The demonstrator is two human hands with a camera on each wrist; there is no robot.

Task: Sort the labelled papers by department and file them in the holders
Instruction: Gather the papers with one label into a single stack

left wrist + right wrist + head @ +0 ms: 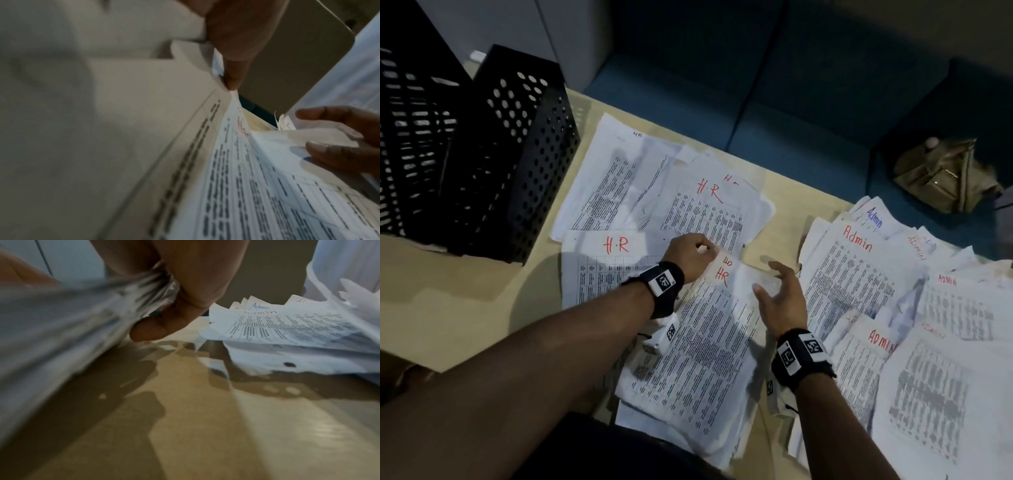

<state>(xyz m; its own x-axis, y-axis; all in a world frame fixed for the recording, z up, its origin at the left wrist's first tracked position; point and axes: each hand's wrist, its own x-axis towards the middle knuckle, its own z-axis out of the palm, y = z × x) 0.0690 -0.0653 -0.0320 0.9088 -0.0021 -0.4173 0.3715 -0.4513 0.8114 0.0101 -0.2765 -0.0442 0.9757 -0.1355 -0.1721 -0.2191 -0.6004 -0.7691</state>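
The white printed sheet marked "HR" in red (709, 329) lies at the near centre of the pale beige tabletop (465, 301), on top of other white sheets. Its long axis runs from the person's body away and slightly to the left, the red label at the far end. The left hand (690, 253) pinches the far left corner of this sheet with curled fingers; the left wrist view shows a fingertip (232, 81) pressed on the raised paper corner. The right hand (782, 298) hovers over the sheet's right edge, fingers spread and loosely bent. In the head view it grips nothing; the right wrist view is blurred and shows paper against the thumb (152, 331), so whether it holds the edge cannot be told.

Beyond the left hand lies a loose spread of white printed sheets labelled "H.R" in red (702, 205), overlapping one another. To the right, apart from these, lies a heap of white printed sheets labelled "Admin" in red and blue (859, 274), reaching to the tabletop's right edge.

At the far left of the tabletop stand black perforated metal file holders (493, 154), upright. Behind the tabletop is a dark blue upholstered sofa (774, 102), with an olive-green fabric bag (945, 174) on its seat.
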